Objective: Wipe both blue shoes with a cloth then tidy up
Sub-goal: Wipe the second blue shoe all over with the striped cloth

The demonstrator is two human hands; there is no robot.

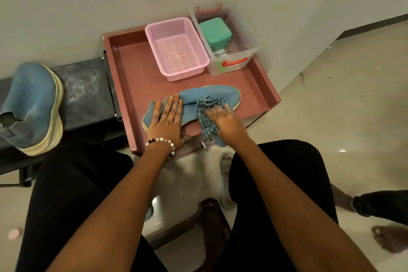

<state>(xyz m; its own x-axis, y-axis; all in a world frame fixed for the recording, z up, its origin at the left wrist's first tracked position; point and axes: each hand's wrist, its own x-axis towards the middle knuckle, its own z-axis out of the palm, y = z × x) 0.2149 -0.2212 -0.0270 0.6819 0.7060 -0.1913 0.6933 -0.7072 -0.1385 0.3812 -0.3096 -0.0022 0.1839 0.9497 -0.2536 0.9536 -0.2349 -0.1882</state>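
One blue shoe (212,95) lies on its side on the pink-brown tray table (136,73), toe pointing right. My left hand (165,121) lies flat with straight fingers on its heel end. My right hand (225,119) presses a blue checked cloth (207,117) against the shoe's middle; the hand is motion-blurred and its fingers look spread over the cloth. The second blue shoe (33,106) with a cream sole stands on a black bench (86,95) at the left, away from both hands.
A pink mesh basket (176,48) and a clear plastic box (229,40) holding a green case and a key sit at the tray's back. White walls enclose the corner. My legs in black trousers and a slipper (225,174) are below. Another person's bare foot (388,238) is at the right.
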